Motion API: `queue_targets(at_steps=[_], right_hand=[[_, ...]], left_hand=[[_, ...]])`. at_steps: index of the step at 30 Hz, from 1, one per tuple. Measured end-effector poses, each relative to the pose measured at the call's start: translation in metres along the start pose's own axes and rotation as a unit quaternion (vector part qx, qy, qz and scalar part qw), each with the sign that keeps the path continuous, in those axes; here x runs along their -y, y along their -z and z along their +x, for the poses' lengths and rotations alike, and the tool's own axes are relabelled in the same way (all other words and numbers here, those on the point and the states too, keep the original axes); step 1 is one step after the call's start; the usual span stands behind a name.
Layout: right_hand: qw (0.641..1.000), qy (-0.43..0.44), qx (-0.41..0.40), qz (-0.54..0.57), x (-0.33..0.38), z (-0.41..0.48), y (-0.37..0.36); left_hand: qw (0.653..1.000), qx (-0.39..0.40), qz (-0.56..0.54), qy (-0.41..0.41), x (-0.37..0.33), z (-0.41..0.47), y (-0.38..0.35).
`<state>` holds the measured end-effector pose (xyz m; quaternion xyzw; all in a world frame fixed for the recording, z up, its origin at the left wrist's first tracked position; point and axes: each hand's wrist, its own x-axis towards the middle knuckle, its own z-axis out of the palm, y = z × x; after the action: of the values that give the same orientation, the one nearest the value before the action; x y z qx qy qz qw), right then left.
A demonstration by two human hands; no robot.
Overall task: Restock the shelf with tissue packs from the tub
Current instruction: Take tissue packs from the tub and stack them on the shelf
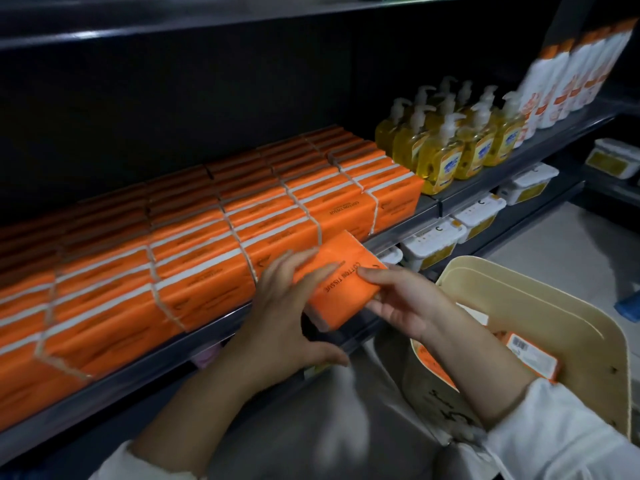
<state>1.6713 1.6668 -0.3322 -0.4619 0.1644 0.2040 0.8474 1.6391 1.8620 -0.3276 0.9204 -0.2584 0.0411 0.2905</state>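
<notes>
Head view, restocking at a shelf (138,379). The left hand (287,313) reaches in from the lower left with its forearm angled up and to the right. Its fingers lie nearly straight and spread across the upper face of an orange tissue pack (337,282), and the thumb is stretched well apart below the pack's near end. The right hand (405,299) comes from the lower right, its forearm crossing over the cream tub (554,323). It pinches the pack's right end, thumb on top beside the printed lettering and fingers curled underneath. The pack is held tilted in the air just in front of the shelf's front edge, near the front row of stocked packs (207,237), which stand in tight rows along the shelf. More packs (533,358) lie inside the tub, partly hidden by the right forearm. Both wrists show white sleeve cuffs (554,441). To the right on the same shelf stand yellow pump bottles (450,143) and, beyond them, white and orange bottles (571,71). White lidded containers (433,240) line the lower shelf
</notes>
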Motion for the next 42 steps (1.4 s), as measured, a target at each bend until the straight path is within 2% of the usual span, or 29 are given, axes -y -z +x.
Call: queue_targets(at_steps=[4, 8, 10, 14, 17, 21, 23, 26, 29, 31, 33, 35, 39, 42], right_hand=[[0.999, 0.042, 0.028, 0.002, 0.003, 0.001, 0.002], [0.997, 0.060, 0.047, -0.004, 0.000, 0.002, 0.000], [0.996, 0.071, 0.052, -0.023, -0.001, 0.002, -0.002], [0.986, 0.097, 0.079, -0.108, -0.003, 0.000, -0.007], [0.977, 0.112, 0.100, -0.155, -0.004, -0.005, -0.011], [0.972, 0.110, 0.083, -0.188, -0.012, -0.002, -0.012], [0.969, 0.109, 0.062, -0.213, -0.016, -0.001, -0.012], [0.960, 0.123, 0.038, -0.249, -0.021, 0.000, -0.015], [0.957, 0.110, 0.028, -0.265, -0.025, 0.001, -0.016], [0.969, 0.079, 0.027, -0.231, -0.028, 0.003, -0.018], [0.987, 0.055, 0.039, -0.144, -0.032, 0.004, -0.021], [0.994, 0.059, 0.052, -0.076, -0.033, 0.003, -0.029], [0.990, 0.109, 0.082, -0.046, -0.030, -0.004, -0.050], [0.983, 0.131, 0.111, -0.063, -0.032, -0.005, -0.067]], left_hand=[[0.971, -0.130, -0.142, 0.145, 0.004, 0.003, 0.003], [0.920, -0.113, -0.285, 0.242, 0.009, 0.006, 0.004], [0.917, -0.103, -0.298, 0.244, 0.008, 0.005, 0.006], [0.939, -0.092, -0.257, 0.209, 0.007, 0.004, 0.002], [0.943, -0.067, -0.247, 0.213, 0.009, 0.002, 0.001], [0.952, 0.001, -0.218, 0.216, 0.013, -0.002, 0.000], [0.957, 0.010, -0.203, 0.205, 0.012, -0.004, 0.000], [0.959, -0.030, -0.191, 0.205, 0.012, -0.005, 0.002], [0.940, -0.111, -0.224, 0.231, 0.012, -0.003, 0.009], [0.915, -0.163, -0.269, 0.251, 0.011, -0.001, 0.014], [0.892, -0.203, -0.307, 0.262, 0.011, -0.001, 0.018], [0.883, -0.224, -0.318, 0.262, 0.007, -0.003, 0.022], [0.889, -0.221, -0.318, 0.247, 0.001, -0.009, 0.036], [0.922, -0.188, -0.247, 0.229, 0.005, -0.024, 0.062]])
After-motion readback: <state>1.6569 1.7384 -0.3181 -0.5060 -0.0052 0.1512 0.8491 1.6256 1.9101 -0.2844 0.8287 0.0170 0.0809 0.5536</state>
